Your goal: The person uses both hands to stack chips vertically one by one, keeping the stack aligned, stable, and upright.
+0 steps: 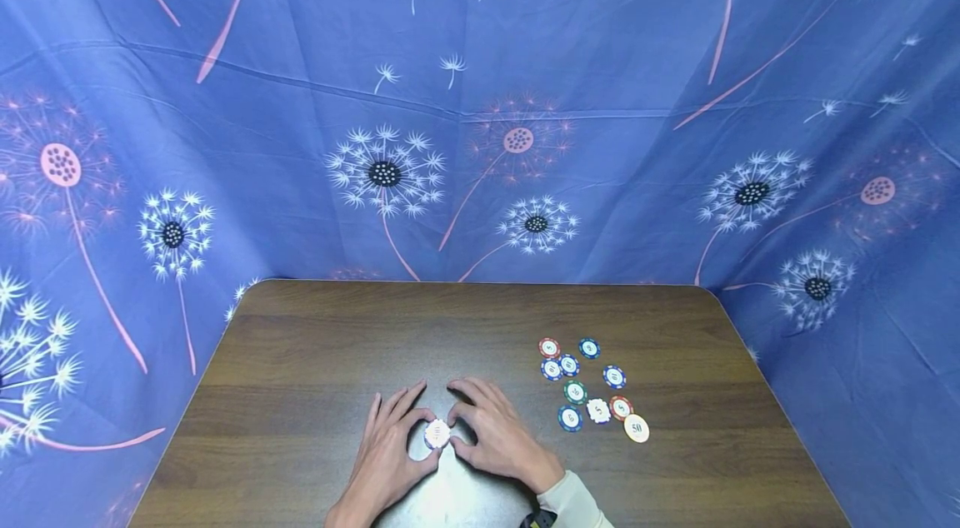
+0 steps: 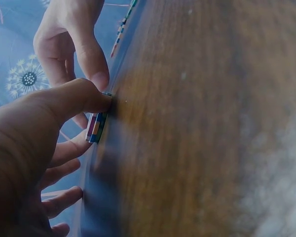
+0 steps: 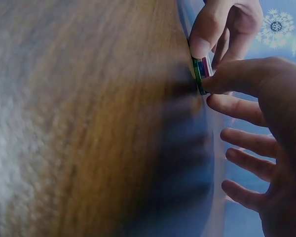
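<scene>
- My left hand [image 1: 390, 449] has a narrow grip: thumb and index finger curve round a small stack of poker chips [image 1: 437, 433] from its left side.
- My right hand [image 1: 498, 432] meets it from the other side, its grip narrow too, thumb and index finger on the stack's right edge.
- The stack lies level, low at the wooden surface [image 1: 337, 336], between my hands (a white chip on top, a green one at the bottom, red and blue showing between).
- My other fingers are spread away from the stack on both hands.
- To the right of my right hand, well apart from the stack, loose chips lie flat: a red chip [image 1: 549, 347] and a blue chip [image 1: 589, 347] farthest from me, with two more blue ones side by side just below the red.
- Nearer me are a green chip [image 1: 575, 392], a white chip [image 1: 598, 410] and a cream chip [image 1: 637, 428] (marked 50), which touches a second red one.
- My right wrist shows a pale sleeve [image 1: 573, 503] and a dark band [image 1: 538, 518].
- Blue cloth [image 1: 600, 12] with dandelions hangs behind the surface.
</scene>
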Motion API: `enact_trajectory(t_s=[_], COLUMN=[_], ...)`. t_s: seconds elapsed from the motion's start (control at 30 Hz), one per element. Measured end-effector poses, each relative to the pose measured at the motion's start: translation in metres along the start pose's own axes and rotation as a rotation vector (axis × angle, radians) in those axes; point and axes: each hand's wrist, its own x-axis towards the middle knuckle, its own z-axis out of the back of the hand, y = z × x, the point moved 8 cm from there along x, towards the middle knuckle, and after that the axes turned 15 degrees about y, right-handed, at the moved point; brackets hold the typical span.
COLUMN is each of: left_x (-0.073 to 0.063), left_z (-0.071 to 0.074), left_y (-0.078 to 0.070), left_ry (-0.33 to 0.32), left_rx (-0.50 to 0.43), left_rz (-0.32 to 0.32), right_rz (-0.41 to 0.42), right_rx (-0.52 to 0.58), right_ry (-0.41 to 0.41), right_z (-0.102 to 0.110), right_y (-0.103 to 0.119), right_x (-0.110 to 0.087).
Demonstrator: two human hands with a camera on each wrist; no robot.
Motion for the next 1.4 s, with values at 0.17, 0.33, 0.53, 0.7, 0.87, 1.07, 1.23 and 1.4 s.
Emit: enact_trajectory(t_s=[0.17, 0.33, 0.53, 0.7, 0.87, 1.07, 1.23, 1.4], left_x=[0.001, 0.002, 0.002, 0.002, 0.000, -0.001, -0.001, -0.002], left_z=[0.000, 0.000, 0.000, 0.000, -0.001, -0.001, 0.000, 0.001], left_y=[-0.001, 0.000, 0.000, -0.001, 0.000, 0.000, -0.001, -0.002], left_ry=[0.009, 0.025, 0.027, 0.018, 0.012, -0.002, -0.027, -0.037], left_rx=[-0.004, -0.011, -0.012, -0.006, -0.012, -0.025, -0.026, -0.026], left_rz=[0.004, 0.016, 0.015, 0.017, 0.024, 0.020, 0.005, -0.007], right_rz=[-0.004, -0.001, -0.004, -0.019, -0.055, -0.105, -0.163, -0.233], right_rx=[0.005, 0.005, 0.010, 0.046, 0.112, 0.103, 0.076, 0.032], right_ry=[-0.004, -0.017, -0.032, -0.038, -0.079, -0.179, -0.257, -0.308], right_z=[0.000, 0.001, 0.000, 0.001, 0.002, 0.010, 0.020, 0.028], right_y=[0.001, 0.002, 0.002, 0.000, -0.005, -0.019, -0.041, -0.066], right_x=[-0.001, -0.001, -0.002, -0.006, -0.020, -0.048, -0.077, -0.108])
